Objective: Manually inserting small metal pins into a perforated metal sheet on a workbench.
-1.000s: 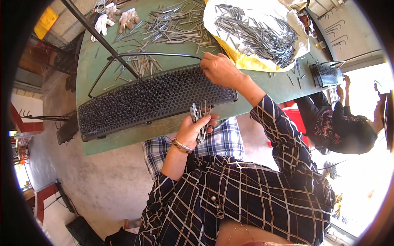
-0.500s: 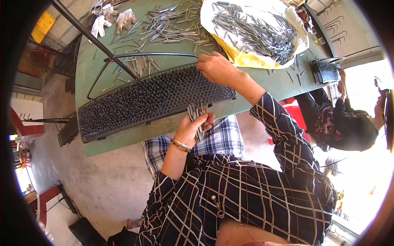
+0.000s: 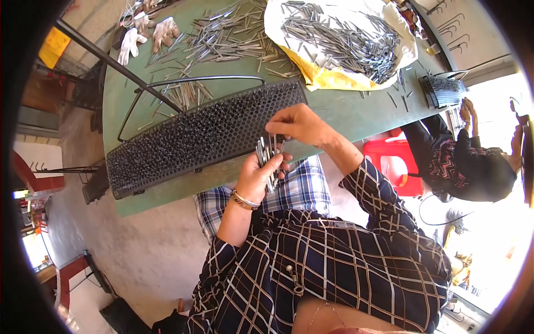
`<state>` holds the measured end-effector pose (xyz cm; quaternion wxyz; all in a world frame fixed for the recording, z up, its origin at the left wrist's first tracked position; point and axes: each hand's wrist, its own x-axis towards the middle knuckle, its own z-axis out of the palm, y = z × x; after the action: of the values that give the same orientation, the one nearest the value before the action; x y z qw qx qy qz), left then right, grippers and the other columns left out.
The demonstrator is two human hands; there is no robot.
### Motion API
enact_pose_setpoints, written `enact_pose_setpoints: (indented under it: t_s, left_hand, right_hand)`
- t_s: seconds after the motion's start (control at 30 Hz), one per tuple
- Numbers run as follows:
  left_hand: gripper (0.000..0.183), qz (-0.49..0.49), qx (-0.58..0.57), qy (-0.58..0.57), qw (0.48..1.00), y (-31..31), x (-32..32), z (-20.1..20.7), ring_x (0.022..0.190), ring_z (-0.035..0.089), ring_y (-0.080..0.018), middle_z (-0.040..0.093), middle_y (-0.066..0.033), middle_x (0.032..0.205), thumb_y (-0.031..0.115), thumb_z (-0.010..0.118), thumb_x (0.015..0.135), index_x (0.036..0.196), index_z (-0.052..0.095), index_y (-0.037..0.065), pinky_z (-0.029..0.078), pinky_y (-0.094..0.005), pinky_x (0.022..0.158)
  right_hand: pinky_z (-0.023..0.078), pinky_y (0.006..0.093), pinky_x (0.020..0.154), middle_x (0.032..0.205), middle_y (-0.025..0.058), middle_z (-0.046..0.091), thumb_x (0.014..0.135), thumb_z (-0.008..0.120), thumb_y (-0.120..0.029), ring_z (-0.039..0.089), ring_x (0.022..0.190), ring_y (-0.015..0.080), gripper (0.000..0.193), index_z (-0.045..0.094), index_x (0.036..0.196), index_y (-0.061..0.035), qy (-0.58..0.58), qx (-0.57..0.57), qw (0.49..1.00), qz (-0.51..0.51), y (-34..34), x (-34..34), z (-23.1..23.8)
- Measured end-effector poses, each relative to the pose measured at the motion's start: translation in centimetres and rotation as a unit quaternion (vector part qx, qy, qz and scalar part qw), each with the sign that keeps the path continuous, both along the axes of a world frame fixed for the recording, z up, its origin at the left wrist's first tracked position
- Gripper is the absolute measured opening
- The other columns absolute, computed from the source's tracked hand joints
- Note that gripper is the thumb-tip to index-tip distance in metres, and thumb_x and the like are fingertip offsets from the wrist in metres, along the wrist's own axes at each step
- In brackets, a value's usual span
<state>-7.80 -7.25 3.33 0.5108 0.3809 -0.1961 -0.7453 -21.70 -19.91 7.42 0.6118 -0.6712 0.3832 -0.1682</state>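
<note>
Grey strips (image 3: 261,152) (in left hand (image 3: 256,177))

Count one green table (image 3: 345,108), one open sack (image 3: 336,83), one red stool (image 3: 384,146) and one co-worker (image 3: 475,173). At the table, count two black perforated trays (image 3: 222,127). Count your two hands: one left hand (image 3: 257,179), one right hand (image 3: 303,124). Count one bundle of metal strips (image 3: 261,151) in your left. Count three gloves (image 3: 131,47), apparently, as they crowd together near the rim.
</note>
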Motion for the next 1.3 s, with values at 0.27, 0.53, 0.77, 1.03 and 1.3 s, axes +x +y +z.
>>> enact_pose_setpoints:
  t_s: [0.27,0.53,0.77,1.03,1.3]
  left_hand:
    - [0.030,-0.005,0.039,0.015,0.999,-0.6,-0.5,-0.4,0.068,0.056,-0.0120,0.062,-0.0117,0.094,0.014,0.060,0.089,0.114,0.051,0.001,0.048,-0.0244,0.059]
    - [0.030,-0.003,0.055,0.002,0.998,-0.3,-0.4,-0.6,0.066,0.056,-0.0117,0.061,-0.0113,0.093,0.013,0.060,0.088,0.114,0.051,0.001,0.048,-0.0240,0.056]
    - [0.028,-0.009,0.067,-0.002,0.998,-0.2,-0.2,-0.7,0.069,0.058,-0.0110,0.063,-0.0106,0.094,0.014,0.061,0.088,0.112,0.053,0.001,0.050,-0.0235,0.059]
    - [0.027,0.003,0.066,0.024,0.998,-0.2,-0.3,-1.0,0.082,0.063,-0.0170,0.063,-0.0117,0.097,0.012,0.058,0.089,0.113,0.053,0.001,0.055,-0.0284,0.068]
    - [0.028,-0.003,0.060,0.027,0.998,-0.1,-0.4,-0.6,0.084,0.062,-0.0171,0.062,-0.0123,0.099,0.011,0.057,0.090,0.115,0.051,0.001,0.054,-0.0282,0.069]
  right_hand:
    - [0.046,0.0240,0.063,0.083,0.0050,0.064,0.084,0.065,-0.014,0.057,0.071,0.0098,0.017,0.066,0.092,0.0012,-0.012,-0.298,0.944,-0.138,-4.0,-1.4,0.4]
    - [0.048,0.0287,0.070,0.086,0.0090,0.065,0.083,0.063,-0.010,0.061,0.075,0.0206,0.013,0.066,0.090,0.0003,-0.021,-0.384,0.918,-0.102,-6.4,-0.8,-1.7]
    - [0.048,0.0333,0.073,0.088,0.0080,0.064,0.079,0.066,-0.009,0.061,0.081,0.0240,0.011,0.067,0.088,-0.0026,-0.032,-0.482,0.875,-0.041,-6.1,-1.0,-2.5]
    - [0.048,0.0339,0.072,0.087,0.0086,0.059,0.076,0.069,-0.010,0.059,0.079,0.0257,0.012,0.069,0.086,-0.0035,0.007,-0.514,0.855,-0.073,-5.2,-0.8,-2.9]
    - [0.049,0.0339,0.071,0.092,0.0098,0.062,0.077,0.068,-0.009,0.060,0.080,0.0262,0.013,0.068,0.088,-0.0020,0.024,-0.520,0.846,-0.112,-4.8,-1.0,-2.6]
